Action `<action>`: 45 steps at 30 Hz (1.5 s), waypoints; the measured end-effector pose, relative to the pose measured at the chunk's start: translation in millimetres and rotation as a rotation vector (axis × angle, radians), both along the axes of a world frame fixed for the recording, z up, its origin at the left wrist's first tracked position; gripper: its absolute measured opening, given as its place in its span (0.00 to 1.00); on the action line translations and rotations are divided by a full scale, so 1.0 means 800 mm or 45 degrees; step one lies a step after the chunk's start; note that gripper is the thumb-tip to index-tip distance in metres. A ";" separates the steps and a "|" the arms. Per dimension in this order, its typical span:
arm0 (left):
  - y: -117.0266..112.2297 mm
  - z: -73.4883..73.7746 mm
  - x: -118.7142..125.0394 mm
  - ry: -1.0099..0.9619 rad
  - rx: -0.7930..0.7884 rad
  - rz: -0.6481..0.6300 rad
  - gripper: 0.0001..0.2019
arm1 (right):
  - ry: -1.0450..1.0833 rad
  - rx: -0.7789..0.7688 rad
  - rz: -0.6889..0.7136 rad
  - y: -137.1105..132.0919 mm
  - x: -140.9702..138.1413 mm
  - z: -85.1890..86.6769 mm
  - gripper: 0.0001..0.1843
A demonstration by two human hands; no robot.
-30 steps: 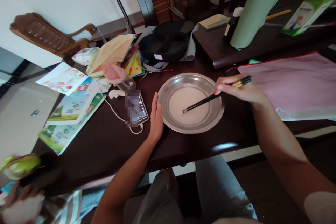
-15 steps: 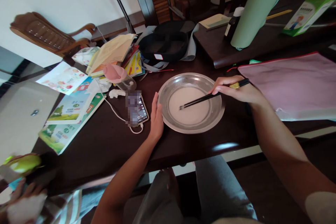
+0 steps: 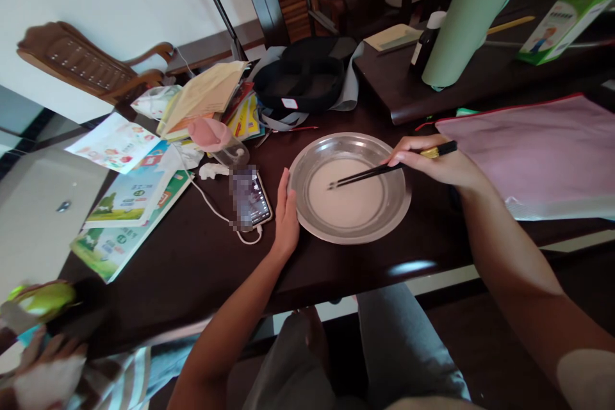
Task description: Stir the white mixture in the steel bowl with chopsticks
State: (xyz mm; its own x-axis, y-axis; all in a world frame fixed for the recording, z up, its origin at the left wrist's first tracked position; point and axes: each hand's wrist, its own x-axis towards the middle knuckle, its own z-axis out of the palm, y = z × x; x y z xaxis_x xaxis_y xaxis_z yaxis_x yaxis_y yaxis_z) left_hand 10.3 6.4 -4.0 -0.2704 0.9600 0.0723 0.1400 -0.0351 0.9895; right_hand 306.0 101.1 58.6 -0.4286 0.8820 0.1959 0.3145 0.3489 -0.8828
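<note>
A round metal plate [image 3: 307, 218] with a pale white liquid in its middle lies on the dark wooden table [image 3: 202, 262]. My left hand [image 3: 286, 214] rests flat against the plate's left rim, fingers stretched out. My right hand [image 3: 435, 163] is closed on a pair of black chopsticks [image 3: 369, 173] whose tips dip into the liquid left of the plate's middle.
A phone [image 3: 250, 198] on a white cable lies just left of my left hand. Books and papers [image 3: 139, 192] cover the table's left side. A black bag [image 3: 300, 80] sits behind the plate, a pink folder [image 3: 538, 147] to the right. Another person's hand [image 3: 43, 365] shows at bottom left.
The chopstick tips have swept from the plate's middle toward its upper left, and my right hand has tilted a little. My left hand has stayed on the rim.
</note>
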 end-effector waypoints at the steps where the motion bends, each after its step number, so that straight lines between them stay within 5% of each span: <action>1: 0.000 0.000 0.000 -0.003 0.005 -0.001 0.30 | 0.010 0.018 -0.086 0.002 0.003 0.000 0.16; 5: 0.001 -0.002 -0.001 -0.018 0.016 0.002 0.31 | 0.142 0.017 -0.285 0.007 0.018 0.003 0.19; 12: 0.000 -0.002 -0.002 0.002 0.004 -0.003 0.32 | 0.016 -0.039 0.103 -0.002 -0.004 0.000 0.16; 19: 0.001 -0.005 -0.002 -0.021 0.014 -0.002 0.31 | 0.141 0.067 -0.250 0.005 0.014 0.001 0.18; 26: 0.000 -0.003 -0.002 0.010 -0.004 -0.005 0.31 | 0.032 -0.041 0.097 -0.004 -0.004 0.001 0.15; 33: 0.000 -0.005 -0.002 0.021 0.018 0.000 0.30 | 0.158 0.048 -0.245 0.008 0.017 -0.001 0.18; 39: 0.001 -0.005 -0.001 0.008 0.024 -0.002 0.30 | 0.019 -0.032 0.076 0.000 0.001 0.000 0.16; 45: 0.000 -0.003 0.000 0.022 0.025 -0.004 0.31 | 0.096 0.053 -0.297 0.008 0.012 -0.001 0.17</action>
State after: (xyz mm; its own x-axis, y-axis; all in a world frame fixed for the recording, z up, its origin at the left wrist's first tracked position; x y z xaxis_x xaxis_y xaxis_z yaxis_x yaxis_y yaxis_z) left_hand 10.6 6.2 -6.2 -0.2659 0.9592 0.0960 0.1567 -0.0552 0.9861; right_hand 315.7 107.2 58.0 -0.1968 0.9460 0.2576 0.3246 0.3108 -0.8933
